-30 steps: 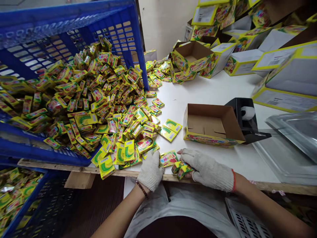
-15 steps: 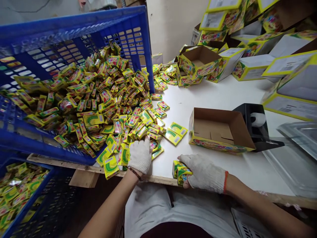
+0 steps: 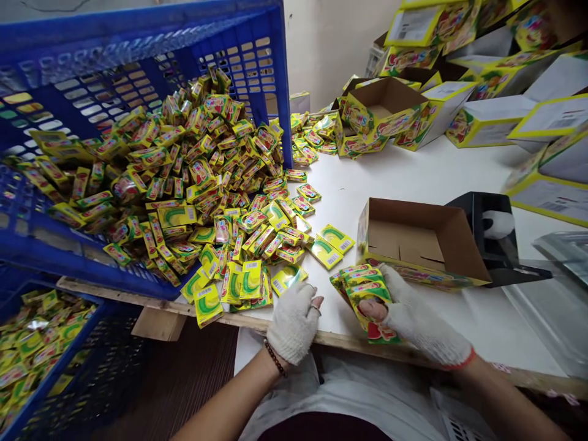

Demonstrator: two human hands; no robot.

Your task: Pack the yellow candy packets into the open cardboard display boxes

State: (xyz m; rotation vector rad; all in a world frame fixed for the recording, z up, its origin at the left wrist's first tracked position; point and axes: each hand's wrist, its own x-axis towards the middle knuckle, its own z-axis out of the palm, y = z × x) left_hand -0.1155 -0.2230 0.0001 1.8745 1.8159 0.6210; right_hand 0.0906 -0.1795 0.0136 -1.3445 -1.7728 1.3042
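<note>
My right hand [image 3: 420, 318], in a white knit glove with bare fingertips, grips several small yellow-and-green boxes [image 3: 367, 297] in a row, the thumb across their near side. They are just above the table's front edge. My left hand [image 3: 294, 323], gloved too, is closed at that edge, to the left of the held boxes. Its fingers curl under, so what they hold, if anything, is hidden. A yellow box [image 3: 288, 278] lies just beyond its knuckles. Behind my right hand is an open cardboard display box [image 3: 422, 269], its brown inside showing.
A blue crate [image 3: 287, 79] lies tipped at left, a heap of small boxes [image 3: 202, 171] spilling onto the white table [image 3: 340, 184]. Another crate [image 3: 87, 324] sits lower left. A black tape dispenser [image 3: 496, 239] touches the display box; clear plastic [image 3: 542, 312] and piled cartons [image 3: 441, 110] are at right.
My left hand has come off the heap and moved right, toward my right hand. My right hand has lifted and tilted its boxes, and more of them now show in its grip.
</note>
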